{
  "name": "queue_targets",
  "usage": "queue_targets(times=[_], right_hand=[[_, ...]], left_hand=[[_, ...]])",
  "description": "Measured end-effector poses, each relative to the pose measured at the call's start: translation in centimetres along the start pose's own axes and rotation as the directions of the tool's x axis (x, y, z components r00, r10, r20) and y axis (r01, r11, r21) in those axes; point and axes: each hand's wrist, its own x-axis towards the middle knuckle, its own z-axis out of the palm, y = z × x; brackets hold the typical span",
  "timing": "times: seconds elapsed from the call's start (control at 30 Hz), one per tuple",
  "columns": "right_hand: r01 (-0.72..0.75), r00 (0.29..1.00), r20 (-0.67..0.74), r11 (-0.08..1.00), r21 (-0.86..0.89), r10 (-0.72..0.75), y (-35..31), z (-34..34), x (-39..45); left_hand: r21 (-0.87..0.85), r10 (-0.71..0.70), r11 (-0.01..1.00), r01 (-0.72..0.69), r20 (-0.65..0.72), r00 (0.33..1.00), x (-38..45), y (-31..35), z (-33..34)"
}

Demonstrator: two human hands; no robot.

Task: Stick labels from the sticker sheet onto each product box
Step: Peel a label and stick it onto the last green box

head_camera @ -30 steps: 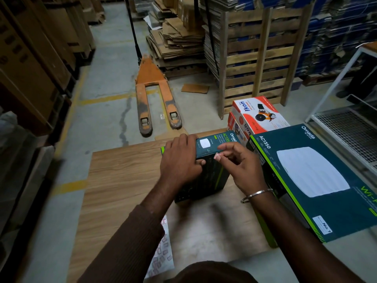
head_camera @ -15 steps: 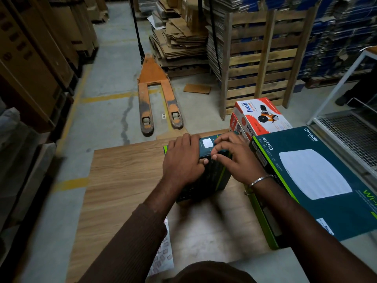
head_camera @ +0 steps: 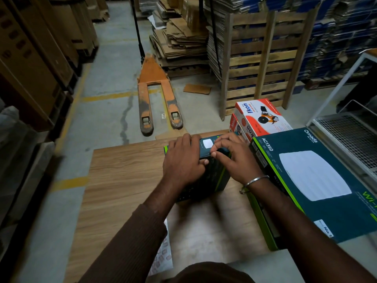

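Teal box (head_camera: 318, 180) is showing a green edge, the table (head_camera: 126, 176) is glowing wood-grain brown, the pallet jack (head_camera: 156, 94) is looking faded orange.

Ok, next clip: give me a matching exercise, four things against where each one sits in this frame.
Things:
1. small dark box
2. sticker sheet
3. large Omada box
4. pallet jack

Places:
A. on the floor beyond the table
B. under the left forearm, at the table's near edge
C. gripped by the left hand, the right hand at its top edge
D. at the table's right side

Pairs: 1-C, 2-B, 3-D, 4-A
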Motion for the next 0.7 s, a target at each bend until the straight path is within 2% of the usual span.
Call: queue_targets(times=[0.5,0.7], right_hand=[[0.042,0.999,-0.012,0.998,-0.054,-0.043,0.26,0.16,-0.28],[0.035,0.997,-0.062,0.998,-0.057,-0.038,0.43,0.69,-0.48]], left_hand=[[0.016,0.005,1.0,-0.005,0.003,1.0,0.0,-0.02,-0.08],[0.017,0.004,1.0,-0.004,-0.003,1.0,-0.05,0.0,-0.17]])
